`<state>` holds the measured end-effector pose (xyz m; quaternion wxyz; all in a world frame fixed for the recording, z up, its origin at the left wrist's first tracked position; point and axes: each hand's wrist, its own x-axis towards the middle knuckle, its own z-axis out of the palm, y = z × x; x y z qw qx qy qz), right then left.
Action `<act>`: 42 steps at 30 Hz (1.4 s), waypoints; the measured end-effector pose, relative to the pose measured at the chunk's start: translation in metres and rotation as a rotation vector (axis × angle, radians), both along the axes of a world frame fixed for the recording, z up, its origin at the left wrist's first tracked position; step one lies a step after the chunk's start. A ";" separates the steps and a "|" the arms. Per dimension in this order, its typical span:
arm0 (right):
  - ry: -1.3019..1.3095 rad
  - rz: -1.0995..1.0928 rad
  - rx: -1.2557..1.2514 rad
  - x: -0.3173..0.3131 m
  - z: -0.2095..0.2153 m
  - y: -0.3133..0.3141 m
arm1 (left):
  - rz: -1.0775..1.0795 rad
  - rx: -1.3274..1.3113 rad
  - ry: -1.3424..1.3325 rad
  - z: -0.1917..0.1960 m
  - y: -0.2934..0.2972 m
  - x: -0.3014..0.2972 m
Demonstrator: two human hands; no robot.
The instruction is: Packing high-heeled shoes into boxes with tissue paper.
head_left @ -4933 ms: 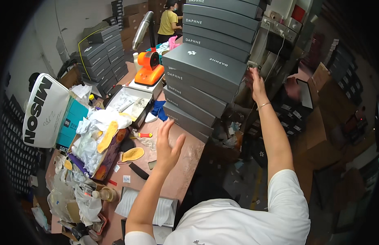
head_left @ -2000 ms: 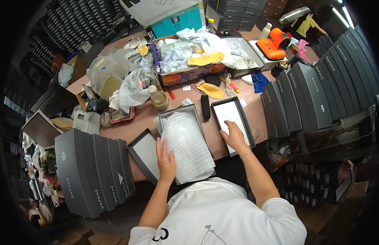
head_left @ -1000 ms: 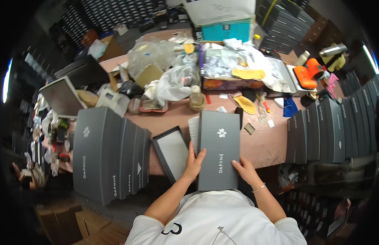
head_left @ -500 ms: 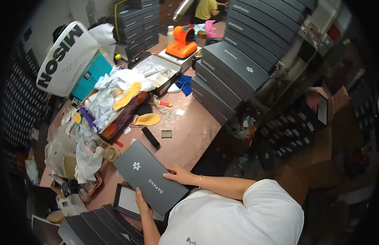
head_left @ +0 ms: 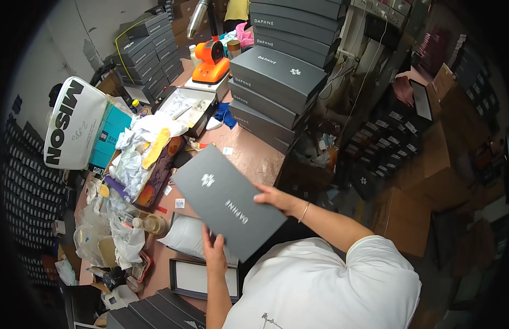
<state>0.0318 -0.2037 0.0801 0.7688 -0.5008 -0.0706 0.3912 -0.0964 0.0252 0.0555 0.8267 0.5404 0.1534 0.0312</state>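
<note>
A flat, dark grey shoebox lid (head_left: 227, 205) with white print on top is tilted in front of me, held between both hands. My right hand (head_left: 277, 199) is closed over its right edge, thumb on the top face. At the lower left edge, my left hand (head_left: 214, 253) grips it, with part of the fingers hidden. Beneath the lid, a white paper bundle (head_left: 187, 234) is partly covered. Nearer my body lies an open shallow grey box piece (head_left: 202, 277) with a pale inside.
Stacked grey shoeboxes (head_left: 276, 74) stand at the table's far right, more boxes (head_left: 155, 311) at the near left. An orange device (head_left: 211, 64) sits at the back. A carton of crumpled paper (head_left: 150, 159), plastic bags (head_left: 95, 236) and a jar (head_left: 154, 223) crowd the left.
Both hands have raised the lid and shifted it up and to the right in view. The white paper bundle beneath has come into sight. The head view has also turned.
</note>
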 end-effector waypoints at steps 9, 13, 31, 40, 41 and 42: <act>-0.701 -0.694 -0.276 0.131 -0.022 -0.049 | -0.141 0.320 -0.143 0.018 -0.051 0.086; -0.959 -1.108 -0.488 0.162 0.071 -0.138 | -0.115 0.385 -0.183 0.047 -0.087 0.148; -0.932 -0.178 -0.392 0.154 0.058 -0.153 | 0.053 -0.133 0.001 0.076 -0.143 0.211; 0.083 0.106 -0.368 0.136 -0.053 -0.089 | 0.385 -0.237 0.302 -0.029 -0.101 0.121; 0.111 0.144 -0.372 0.141 -0.047 -0.088 | 0.405 -0.306 0.278 -0.030 -0.099 0.119; 0.136 0.168 -0.376 0.148 -0.042 -0.089 | 0.412 -0.373 0.249 -0.029 -0.099 0.121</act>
